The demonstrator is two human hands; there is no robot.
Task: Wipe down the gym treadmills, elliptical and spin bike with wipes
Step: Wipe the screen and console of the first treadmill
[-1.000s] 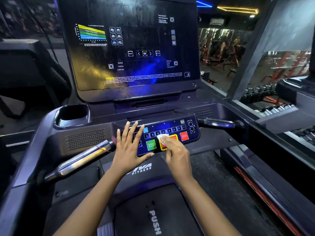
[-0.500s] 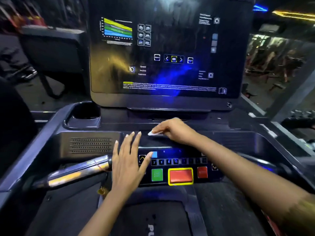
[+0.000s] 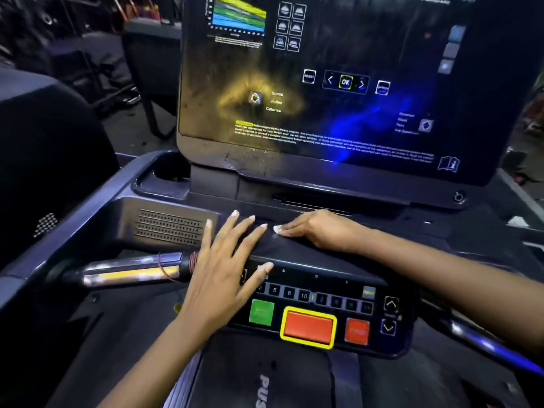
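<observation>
Left hand [image 3: 223, 278] lies flat, fingers splayed, on the button panel's [image 3: 323, 301] left end. Right hand [image 3: 318, 231], palm down, grips a white wipe [image 3: 278, 230] under curled fingers on the ledge [image 3: 294, 252] behind.

1. Reads black across the treadmill console [image 3: 294, 251], greyer along its left edge.
2. Stacks yellow, green and blue bands in the chart [image 3: 238, 16] on the dark screen [image 3: 382, 54]; spreads a yellow-brown smear at left, a blue glow at lower right.
3. Rings the OK button [image 3: 345, 82] in yellow.
4. Lines up along the console's near edge a green button [image 3: 261, 313], an orange-red button [image 3: 308, 327] framed in yellow, and a red button [image 3: 357, 331].
5. Dots the speaker grille [image 3: 170, 228] in even rows.
6. Gleams silver with a yellow streak on the handlebar [image 3: 129, 272].
7. Shows white on the wipe [image 3: 278, 230].
</observation>
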